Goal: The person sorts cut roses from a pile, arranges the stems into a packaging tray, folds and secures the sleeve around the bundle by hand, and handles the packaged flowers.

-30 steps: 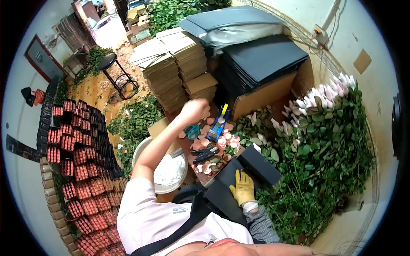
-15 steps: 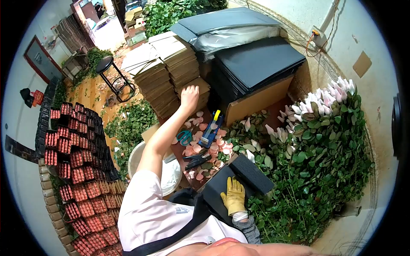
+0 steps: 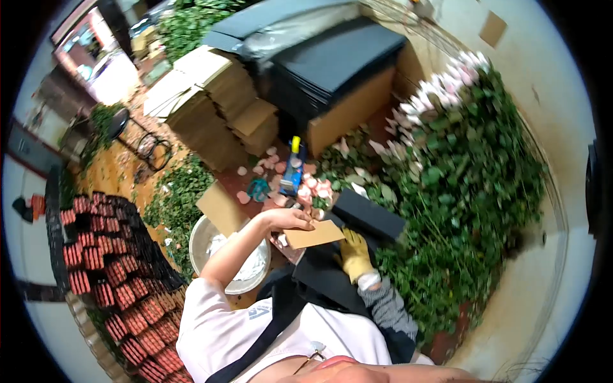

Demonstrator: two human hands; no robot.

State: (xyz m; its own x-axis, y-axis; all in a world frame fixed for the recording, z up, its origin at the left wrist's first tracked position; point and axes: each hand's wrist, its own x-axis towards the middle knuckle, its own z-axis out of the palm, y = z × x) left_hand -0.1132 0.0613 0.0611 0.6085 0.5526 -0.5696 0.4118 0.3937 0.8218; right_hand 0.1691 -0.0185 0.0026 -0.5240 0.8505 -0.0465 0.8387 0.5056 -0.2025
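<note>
My bare left hand (image 3: 288, 219) is closed on the near edge of a small brown cardboard piece (image 3: 314, 235), held above the black sheet (image 3: 319, 271) by my lap. My right hand (image 3: 355, 256), in a yellow glove, rests with its fingers apart on the black material, close to the cardboard's right end. Just beyond it lies a black folded block (image 3: 368, 214). A blue tape dispenser (image 3: 292, 173) with a yellow top and teal-handled scissors (image 3: 258, 189) lie among pink petals (image 3: 314, 185).
Cardboard stacks (image 3: 207, 115) and black sheets (image 3: 335, 57) stand at the back. Leafy stems with pale flower heads (image 3: 447, 89) fill the right. A white bucket (image 3: 196, 246) is left of my lap. Farther left are trays of pink bundles (image 3: 118, 271) and a black stool (image 3: 119, 122).
My left hand has come back from the cardboard stack towards my lap, now holding a cardboard piece. My right hand remains on the black material. The view has shifted and turned.
</note>
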